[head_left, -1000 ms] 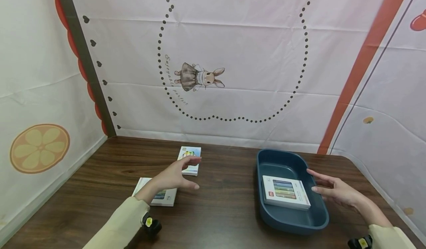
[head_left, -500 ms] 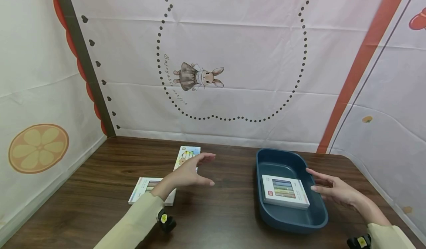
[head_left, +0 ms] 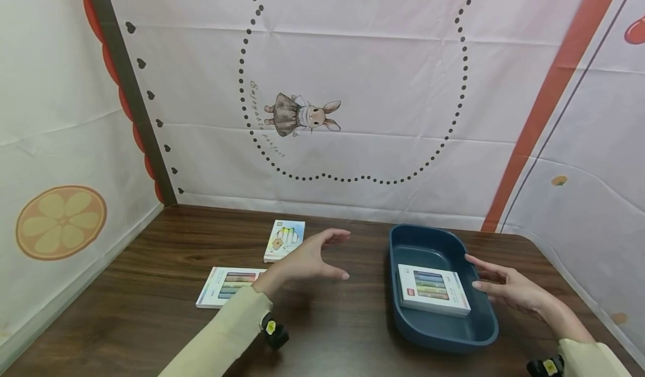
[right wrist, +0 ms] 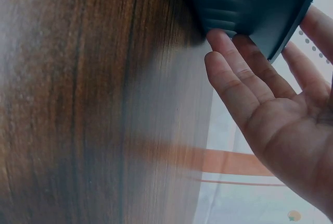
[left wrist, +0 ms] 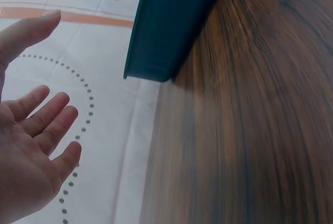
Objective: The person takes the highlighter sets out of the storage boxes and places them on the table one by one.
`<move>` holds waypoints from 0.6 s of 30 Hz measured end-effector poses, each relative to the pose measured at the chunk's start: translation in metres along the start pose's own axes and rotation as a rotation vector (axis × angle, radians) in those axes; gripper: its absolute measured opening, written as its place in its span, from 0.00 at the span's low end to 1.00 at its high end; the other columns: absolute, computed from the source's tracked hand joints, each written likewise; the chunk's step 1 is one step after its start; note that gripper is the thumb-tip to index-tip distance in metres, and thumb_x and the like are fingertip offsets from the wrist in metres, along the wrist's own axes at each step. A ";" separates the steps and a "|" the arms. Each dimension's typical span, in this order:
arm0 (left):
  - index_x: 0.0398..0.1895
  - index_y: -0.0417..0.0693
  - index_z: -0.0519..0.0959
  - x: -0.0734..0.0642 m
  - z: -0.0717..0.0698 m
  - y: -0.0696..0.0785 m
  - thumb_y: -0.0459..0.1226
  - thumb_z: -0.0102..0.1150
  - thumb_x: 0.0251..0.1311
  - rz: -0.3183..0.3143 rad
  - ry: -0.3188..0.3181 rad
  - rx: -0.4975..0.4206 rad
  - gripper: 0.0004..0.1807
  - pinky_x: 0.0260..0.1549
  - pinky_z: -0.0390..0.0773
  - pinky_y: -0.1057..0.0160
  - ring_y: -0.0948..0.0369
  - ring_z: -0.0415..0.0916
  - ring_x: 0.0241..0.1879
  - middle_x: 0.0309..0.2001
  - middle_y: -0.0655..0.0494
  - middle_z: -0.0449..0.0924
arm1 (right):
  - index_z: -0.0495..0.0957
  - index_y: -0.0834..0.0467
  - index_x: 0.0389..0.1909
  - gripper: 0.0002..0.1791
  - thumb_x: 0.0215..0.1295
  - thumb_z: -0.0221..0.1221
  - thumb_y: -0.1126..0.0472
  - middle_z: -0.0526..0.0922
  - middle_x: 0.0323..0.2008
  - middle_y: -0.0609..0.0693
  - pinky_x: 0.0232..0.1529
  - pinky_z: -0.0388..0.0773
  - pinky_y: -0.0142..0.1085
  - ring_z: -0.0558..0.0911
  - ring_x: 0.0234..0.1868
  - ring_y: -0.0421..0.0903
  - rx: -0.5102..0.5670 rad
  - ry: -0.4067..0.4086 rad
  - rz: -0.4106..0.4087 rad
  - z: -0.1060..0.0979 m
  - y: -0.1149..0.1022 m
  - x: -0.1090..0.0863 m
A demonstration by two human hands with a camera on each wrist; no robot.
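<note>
My left hand (head_left: 304, 258) hovers over the table with thumb and fingers spread, holding nothing. The left wrist view shows its bare palm (left wrist: 26, 156), apart from the dark blue tray (left wrist: 169, 26). Beside the tray's right wall, my right hand (head_left: 516, 294) has its fingers extended, fingertips at the tray's side in the right wrist view (right wrist: 281, 114). Inside the deep tray (head_left: 443, 340) lies a white box (head_left: 434, 292) with a window showing coloured sticks. A similar windowed box (head_left: 221, 287) rests left of the tray, partly hidden by my left forearm. Behind it lies a white-and-blue box (head_left: 284, 240) with a marker picture.
The brown wooden table (head_left: 353, 321) is bounded by white printed cloth (head_left: 383, 102) at the back and both sides. A black wrist camera (head_left: 274, 332) sits on my left sleeve, low over the tabletop.
My left hand has moved right, away from the two boxes and toward the tray, uncovering more of both boxes. My right hand and the tray have stayed in place.
</note>
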State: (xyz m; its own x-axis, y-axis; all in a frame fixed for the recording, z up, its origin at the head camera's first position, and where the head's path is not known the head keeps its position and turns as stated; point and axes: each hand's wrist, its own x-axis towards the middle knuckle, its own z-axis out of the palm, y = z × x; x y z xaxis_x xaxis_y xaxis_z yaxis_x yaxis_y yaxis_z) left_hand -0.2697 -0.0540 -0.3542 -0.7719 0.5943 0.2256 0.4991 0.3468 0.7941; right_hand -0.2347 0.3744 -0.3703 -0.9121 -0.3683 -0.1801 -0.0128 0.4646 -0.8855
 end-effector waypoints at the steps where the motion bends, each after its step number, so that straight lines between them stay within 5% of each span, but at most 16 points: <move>1: 0.61 0.54 0.64 0.002 0.001 0.002 0.43 0.72 0.41 -0.002 -0.003 -0.001 0.41 0.60 0.58 0.56 0.61 0.63 0.59 0.59 0.59 0.69 | 0.48 0.45 0.70 0.34 0.66 0.51 0.59 0.44 0.62 0.80 0.44 0.75 0.48 0.72 0.54 0.59 0.002 0.000 0.000 0.000 0.000 0.000; 18: 0.62 0.54 0.64 0.028 0.029 0.031 0.44 0.71 0.42 -0.014 -0.022 0.007 0.40 0.60 0.59 0.60 0.63 0.63 0.59 0.60 0.57 0.68 | 0.47 0.49 0.70 0.35 0.66 0.51 0.59 0.44 0.61 0.81 0.44 0.75 0.49 0.71 0.54 0.60 -0.004 -0.007 -0.004 0.000 -0.001 0.000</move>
State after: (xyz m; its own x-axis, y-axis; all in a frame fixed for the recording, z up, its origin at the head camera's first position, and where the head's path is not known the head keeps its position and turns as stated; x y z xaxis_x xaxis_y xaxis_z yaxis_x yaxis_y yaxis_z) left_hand -0.2644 -0.0052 -0.3399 -0.7700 0.6051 0.2024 0.4916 0.3603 0.7928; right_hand -0.2350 0.3744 -0.3695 -0.9090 -0.3762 -0.1798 -0.0182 0.4665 -0.8843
